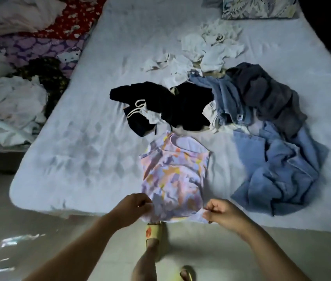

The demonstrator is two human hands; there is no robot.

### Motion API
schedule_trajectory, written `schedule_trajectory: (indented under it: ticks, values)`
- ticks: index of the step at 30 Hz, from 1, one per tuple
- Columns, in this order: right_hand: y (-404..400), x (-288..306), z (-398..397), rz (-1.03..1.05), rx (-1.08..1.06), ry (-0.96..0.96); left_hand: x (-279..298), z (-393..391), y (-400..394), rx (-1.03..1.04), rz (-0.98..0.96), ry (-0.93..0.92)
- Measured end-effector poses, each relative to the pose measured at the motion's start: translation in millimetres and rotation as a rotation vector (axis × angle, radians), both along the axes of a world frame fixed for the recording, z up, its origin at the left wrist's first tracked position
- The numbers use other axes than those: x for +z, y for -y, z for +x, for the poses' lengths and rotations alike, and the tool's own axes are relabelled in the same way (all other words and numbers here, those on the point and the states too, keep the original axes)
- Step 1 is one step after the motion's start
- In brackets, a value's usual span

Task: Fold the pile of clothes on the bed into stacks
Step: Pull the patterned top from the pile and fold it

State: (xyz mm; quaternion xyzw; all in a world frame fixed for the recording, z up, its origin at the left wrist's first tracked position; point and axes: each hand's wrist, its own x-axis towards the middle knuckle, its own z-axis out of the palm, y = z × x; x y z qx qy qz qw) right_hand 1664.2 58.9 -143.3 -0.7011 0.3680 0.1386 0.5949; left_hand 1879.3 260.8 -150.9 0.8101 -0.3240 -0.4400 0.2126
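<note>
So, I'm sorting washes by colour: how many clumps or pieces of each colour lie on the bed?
Pastel print top: 1
Black clump: 1
White clump: 1
Blue denim pieces: 2
Dark grey piece: 1
Total: 6

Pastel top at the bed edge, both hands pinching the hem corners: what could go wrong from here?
1. The pastel top has its hem over the edge of the bed, where the left hand and right hand pinch it; a loosened pinch could let it slide toward the floor.
2. The black clothes touch its neckline; folding forward may snag them.
3. The blue garment lies close by, leaving little stacking room on that side.
</note>
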Motion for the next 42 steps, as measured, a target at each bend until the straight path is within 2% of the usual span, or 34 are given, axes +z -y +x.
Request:
schedule_trajectory:
  ticks: [7, 11, 16, 18, 21, 26, 30, 32, 35, 37, 40, 42]
  values:
    - [23.2, -19.6, 52.7, -0.157, -0.287, 0.068, -13.7, 43.1, 43.7, 0.218, -0.099, 0.164]
    - [54.1, -34.0, 103.6, -0.136, -0.462, 0.146, -16.7, 87.7, 89.2, 0.376, -0.184, 0.107]
    - [95.7, -51.8, 163.4, -0.250, -0.589, 0.237, -31.5, 137.7, 146.7, 0.407, -0.235, 0.124]
    - [106.9, -60.4, 178.2, -0.300, -0.572, 0.225, -40.9, 150.4, 163.6, 0.439, -0.237, 0.108]
    - [111.9, -79.6, 187.6, -0.299, -0.491, 0.135, -63.1, 159.4, 172.8, 0.410, -0.131, 0.116]
    - [84.1, -130.8, 164.5, -0.421, -0.256, -0.043, -107.3, 135.1, 137.1, 0.313, 0.019, 0.088]
    - [65.6, -159.4, 138.0, -0.487, -0.228, -0.080, -136.5, 105.5, 102.7, 0.281, -0.015, 0.244]
    - [58.7, -167.2, 125.6, -0.476, -0.267, -0.089, -144.2, 93.5, 92.5, 0.352, 0.007, 0.289]
    - [53.8, -168.6, 113.4, -0.488, -0.354, -0.215, -150.9, 77.9, 87.0, 0.530, 0.123, 0.137]
    - [52.9, -170.1, 106.6, -0.456, -0.351, -0.291, -154.1, 72.2, 85.2, 0.516, 0.209, 0.075]
    - [53.0, -171.2, 97.8, -0.467, -0.247, -0.374, -155.8, 66.3, 83.1, 0.581, 0.213, 0.063]
    - [54.8, -170.5, 93.2, -0.534, -0.185, -0.432, -157.2, 63.7, 83.6, 0.644, 0.191, -0.014]
